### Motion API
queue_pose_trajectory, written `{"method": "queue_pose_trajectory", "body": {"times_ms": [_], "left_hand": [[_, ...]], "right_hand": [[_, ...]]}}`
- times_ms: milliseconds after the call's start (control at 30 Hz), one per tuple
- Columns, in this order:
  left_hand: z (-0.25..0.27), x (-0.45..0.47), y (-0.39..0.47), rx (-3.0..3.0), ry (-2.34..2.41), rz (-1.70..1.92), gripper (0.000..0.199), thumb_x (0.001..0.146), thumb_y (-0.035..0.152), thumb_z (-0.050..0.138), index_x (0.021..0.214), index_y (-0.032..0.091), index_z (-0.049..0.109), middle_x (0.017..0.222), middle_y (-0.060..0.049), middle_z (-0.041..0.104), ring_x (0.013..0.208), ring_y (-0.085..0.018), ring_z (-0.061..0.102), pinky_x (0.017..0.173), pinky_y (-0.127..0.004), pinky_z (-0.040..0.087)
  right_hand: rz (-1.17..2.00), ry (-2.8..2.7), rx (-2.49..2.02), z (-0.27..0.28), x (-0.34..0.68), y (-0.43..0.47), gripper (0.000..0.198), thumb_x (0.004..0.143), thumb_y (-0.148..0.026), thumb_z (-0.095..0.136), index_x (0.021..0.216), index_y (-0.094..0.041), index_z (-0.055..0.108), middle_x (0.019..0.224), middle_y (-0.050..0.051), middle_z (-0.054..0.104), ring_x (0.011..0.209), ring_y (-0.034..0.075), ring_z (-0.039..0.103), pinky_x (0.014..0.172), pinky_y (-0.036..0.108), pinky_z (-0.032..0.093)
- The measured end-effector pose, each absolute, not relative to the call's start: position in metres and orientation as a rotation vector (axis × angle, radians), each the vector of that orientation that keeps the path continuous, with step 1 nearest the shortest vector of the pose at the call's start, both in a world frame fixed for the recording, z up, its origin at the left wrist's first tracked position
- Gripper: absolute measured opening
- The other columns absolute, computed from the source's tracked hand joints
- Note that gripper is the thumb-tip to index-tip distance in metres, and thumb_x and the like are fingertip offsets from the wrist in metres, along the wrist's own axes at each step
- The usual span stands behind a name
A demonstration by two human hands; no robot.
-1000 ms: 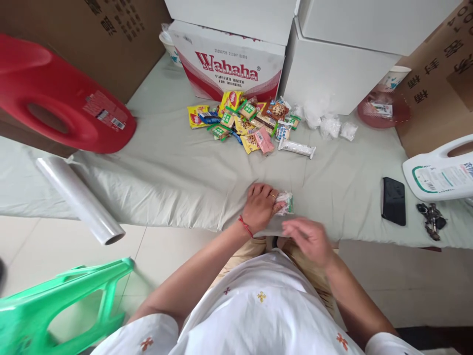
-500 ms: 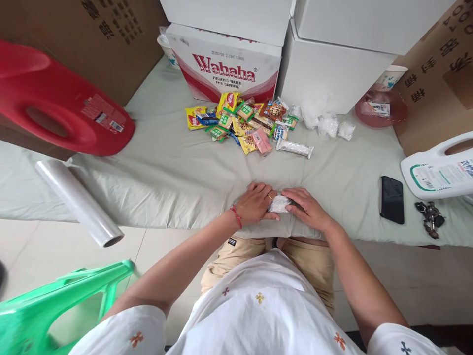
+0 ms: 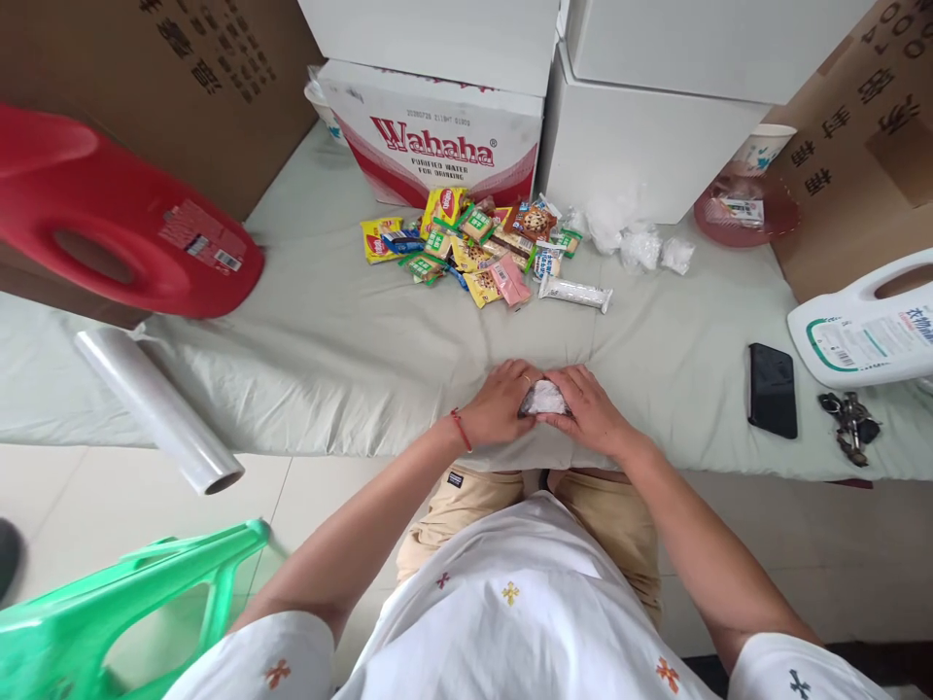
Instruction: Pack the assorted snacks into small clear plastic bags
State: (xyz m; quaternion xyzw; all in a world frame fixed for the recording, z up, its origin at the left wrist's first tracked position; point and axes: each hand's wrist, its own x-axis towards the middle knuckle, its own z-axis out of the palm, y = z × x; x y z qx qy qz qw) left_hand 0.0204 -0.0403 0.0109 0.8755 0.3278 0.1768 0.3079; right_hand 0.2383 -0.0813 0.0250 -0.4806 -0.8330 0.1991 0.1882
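Note:
A small white bundle that looks wrapped in clear plastic lies between my hands near the front edge of the cloth-covered table. My left hand curls round its left side, with a red string on the wrist. From the right, my right hand is cupped against it, fingers on the far side and thumb on the near side. What is inside the wrapping cannot be made out. Beyond my hands lies a pile of small packaged snacks, with a white wrapped bar in front.
Crumpled clear plastic lies right of the snacks, before white boxes and a Wahaba-style red-and-white carton. A plastic film roll overhangs the left edge. A red jug, phone, keys and white bottle stand or lie around.
My right hand has moved left and closed in on the bundle, so both hands now sit nearer together around it. The camera view has shifted slightly.

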Motion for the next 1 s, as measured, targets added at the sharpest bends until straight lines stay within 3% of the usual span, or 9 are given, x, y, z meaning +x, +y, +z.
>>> {"method": "queue_pose_trajectory", "body": {"times_ms": [100,167,267,367,467,633,767,900,1000], "left_hand": [[0.019,0.022,-0.062,1.870,0.937,0.805,0.059,0.090,0.038,0.058,0.144,0.020,0.042,0.145,-0.016,0.050,0.132,-0.030,0.051,0.107,-0.048,0.045],[0.025,0.030,-0.075,1.538,1.151,0.954,0.051,0.100,0.044,0.044,0.145,0.019,0.039,0.142,-0.016,0.054,0.128,-0.028,0.056,0.104,-0.044,0.048],[0.032,0.046,-0.084,1.319,1.349,0.935,0.045,0.104,0.057,0.035,0.113,0.018,0.056,0.103,-0.009,0.067,0.096,-0.023,0.064,0.086,-0.038,0.051],[0.033,0.053,-0.079,1.288,1.304,0.917,0.049,0.104,0.059,0.035,0.076,0.022,0.048,0.070,-0.001,0.054,0.067,-0.016,0.052,0.064,-0.031,0.045],[0.034,0.049,-0.073,1.263,1.263,0.943,0.045,0.103,0.052,0.041,0.069,0.022,0.041,0.062,0.003,0.044,0.059,-0.013,0.043,0.057,-0.028,0.038],[0.042,0.048,-0.077,1.540,1.116,0.857,0.032,0.097,0.042,0.052,0.073,0.020,0.054,0.065,0.004,0.052,0.063,-0.012,0.047,0.061,-0.025,0.037],[0.040,0.052,-0.087,1.712,1.138,0.881,0.022,0.100,0.031,0.042,0.086,0.021,0.056,0.072,0.002,0.061,0.066,-0.013,0.055,0.065,-0.027,0.041],[0.028,0.049,-0.092,1.747,1.186,0.915,0.017,0.099,0.025,0.040,0.114,0.022,0.048,0.076,0.002,0.062,0.060,-0.015,0.057,0.063,-0.029,0.043],[0.024,0.045,-0.090,1.863,1.075,0.886,0.016,0.100,0.023,0.038,0.114,0.022,0.047,0.087,-0.003,0.066,0.062,-0.015,0.061,0.063,-0.031,0.046]], "right_hand": [[0.453,-2.151,-1.406,0.027,0.225,-0.090,0.052,0.099,-0.052,0.058,0.140,-0.020,0.052,0.119,0.014,0.061,0.107,0.031,0.052,0.095,0.047,0.048],[0.340,-2.026,-1.462,0.028,0.210,-0.098,0.049,0.100,-0.049,0.057,0.139,-0.019,0.052,0.118,0.015,0.060,0.107,0.031,0.051,0.096,0.047,0.048],[0.258,-1.916,-1.498,0.028,0.189,-0.111,0.049,0.101,-0.044,0.054,0.143,-0.019,0.049,0.121,0.016,0.059,0.111,0.032,0.051,0.099,0.050,0.046],[0.385,-1.864,-1.471,0.031,0.185,-0.120,0.055,0.099,-0.044,0.057,0.148,-0.021,0.047,0.125,0.016,0.058,0.117,0.032,0.052,0.102,0.051,0.047],[0.803,-1.778,-1.335,0.040,0.200,-0.120,0.052,0.100,-0.048,0.054,0.145,-0.024,0.051,0.132,0.015,0.058,0.123,0.029,0.056,0.102,0.046,0.050],[1.363,-1.341,-1.313,0.054,0.220,-0.107,0.039,0.099,-0.055,0.054,0.116,-0.022,0.065,0.105,0.006,0.067,0.097,0.020,0.062,0.083,0.033,0.051],[1.542,-1.019,-1.283,0.052,0.202,-0.102,0.029,0.086,-0.050,0.068,0.083,-0.023,0.060,0.072,-0.004,0.054,0.067,0.013,0.049,0.061,0.025,0.040],[1.619,-0.626,-1.312,0.046,0.184,-0.105,0.017,0.069,-0.034,0.067,0.073,-0.023,0.055,0.062,-0.007,0.047,0.056,0.012,0.041,0.052,0.024,0.034],[1.675,-0.504,-1.297,0.043,0.183,-0.108,0.014,0.063,-0.030,0.065,0.073,-0.023,0.056,0.064,-0.005,0.052,0.058,0.013,0.047,0.054,0.025,0.039]]}}
